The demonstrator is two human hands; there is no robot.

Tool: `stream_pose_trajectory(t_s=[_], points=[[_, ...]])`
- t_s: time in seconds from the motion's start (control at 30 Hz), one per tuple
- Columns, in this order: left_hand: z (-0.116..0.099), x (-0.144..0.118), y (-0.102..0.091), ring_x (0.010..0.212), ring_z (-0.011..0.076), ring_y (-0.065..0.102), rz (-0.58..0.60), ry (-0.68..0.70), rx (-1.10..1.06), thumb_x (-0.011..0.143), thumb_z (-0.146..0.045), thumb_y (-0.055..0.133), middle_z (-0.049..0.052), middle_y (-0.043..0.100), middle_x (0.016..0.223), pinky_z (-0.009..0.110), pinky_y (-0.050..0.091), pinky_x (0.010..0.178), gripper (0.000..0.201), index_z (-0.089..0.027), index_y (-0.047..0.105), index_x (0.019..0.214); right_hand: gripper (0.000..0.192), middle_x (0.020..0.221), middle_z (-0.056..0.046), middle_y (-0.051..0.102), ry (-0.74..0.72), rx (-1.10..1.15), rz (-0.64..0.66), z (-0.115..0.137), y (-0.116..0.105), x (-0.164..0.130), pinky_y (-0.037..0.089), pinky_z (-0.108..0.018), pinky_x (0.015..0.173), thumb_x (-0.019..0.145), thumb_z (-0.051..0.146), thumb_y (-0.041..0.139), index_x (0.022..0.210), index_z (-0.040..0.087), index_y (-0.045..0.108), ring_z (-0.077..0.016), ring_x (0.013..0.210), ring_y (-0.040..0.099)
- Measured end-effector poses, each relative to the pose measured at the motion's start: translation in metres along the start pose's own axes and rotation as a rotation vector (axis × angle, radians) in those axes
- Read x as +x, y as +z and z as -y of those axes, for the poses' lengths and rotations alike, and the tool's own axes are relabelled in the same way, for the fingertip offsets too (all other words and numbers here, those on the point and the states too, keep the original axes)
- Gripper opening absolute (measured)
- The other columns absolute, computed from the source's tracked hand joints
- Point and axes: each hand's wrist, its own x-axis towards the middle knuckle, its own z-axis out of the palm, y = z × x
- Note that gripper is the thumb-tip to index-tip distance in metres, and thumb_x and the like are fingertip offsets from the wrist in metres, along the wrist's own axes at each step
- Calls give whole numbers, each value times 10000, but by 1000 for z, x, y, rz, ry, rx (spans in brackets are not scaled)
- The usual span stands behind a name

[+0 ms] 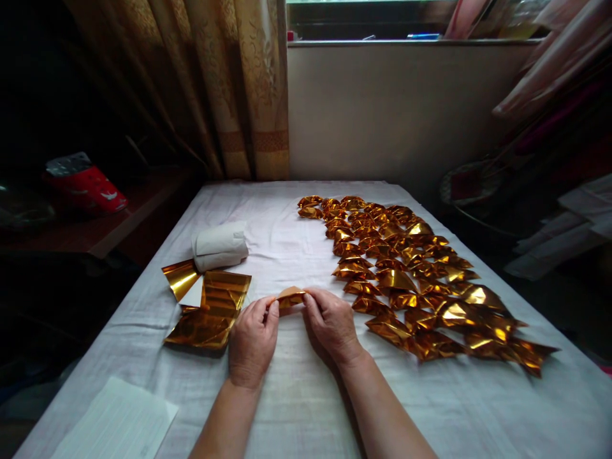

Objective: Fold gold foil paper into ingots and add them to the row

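Between my two hands is a small folded piece of gold foil paper (291, 294), held just above the white cloth. My left hand (254, 338) pinches its left end with thumb and fingers. At the other end, my right hand (333, 324) grips it the same way. Close by my left hand lies a stack of gold foil sheets (215, 306), partly curled, with a white underside showing at one corner. To the right of my right hand spread rows of folded gold foil pieces (392, 280), shaped like boats or ingots.
A white paper roll (220, 245) rests behind the sheets. White paper (115, 421) lies at the near left on the cloth-covered table (306, 421). A side surface at left holds a red container (90, 185). Behind are a curtain (229, 83) and a wall (382, 115).
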Motion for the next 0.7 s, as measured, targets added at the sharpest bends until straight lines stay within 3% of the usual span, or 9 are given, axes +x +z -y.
stream_pose_trajectory(t_s=[0.37, 0.5, 0.7], points=[[2, 1, 1, 716, 190, 681, -43, 1, 54, 976, -305, 401, 53, 731, 800, 264, 480, 662, 302, -198, 656, 855, 236, 862, -28, 756, -31, -17, 82, 4, -2, -2, 486, -241, 726, 938, 249, 481, 884, 221, 709, -172, 781, 703], [4, 0, 2, 706, 191, 672, -17, -43, 39, 954, -278, 426, 45, 731, 789, 267, 467, 649, 262, -206, 651, 838, 230, 863, -29, 755, -59, 14, 112, 4, -2, -2, 487, -237, 736, 940, 263, 486, 903, 223, 709, -168, 783, 699], [-1, 0, -1, 709, 173, 666, 58, -78, -2, 925, -285, 462, 17, 719, 764, 248, 448, 649, 222, -225, 653, 827, 235, 863, -33, 755, -21, 2, 60, 2, -1, -2, 500, -244, 733, 934, 257, 482, 901, 226, 713, -172, 784, 700]])
